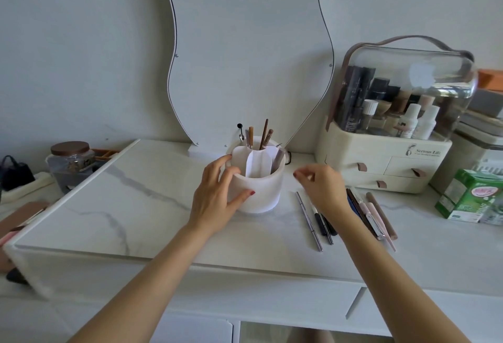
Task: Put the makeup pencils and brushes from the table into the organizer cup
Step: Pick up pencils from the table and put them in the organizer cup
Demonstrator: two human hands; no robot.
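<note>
A white organizer cup [265, 192] with inner dividers stands mid-table, and several pencils and brushes [263, 134] stick up from its back compartments. My left hand [217, 195] wraps around the cup's left side, thumb on its front wall. My right hand [324, 186] hovers just right of the cup with fingers loosely curled and nothing in them. Below and right of that hand, several makeup pencils [318, 222] lie on the table, a silver one [309, 220] nearest the cup. More pencils and a pink one [378, 216] lie further right, partly hidden by my wrist.
A cream cosmetics case [386, 168] with a clear lid stands at the back right. A green carton [468, 198] sits at the far right. A wavy mirror [250, 51] leans on the wall behind the cup. A jar [70, 160] stands at the left, beyond the marble table [122, 206] edge.
</note>
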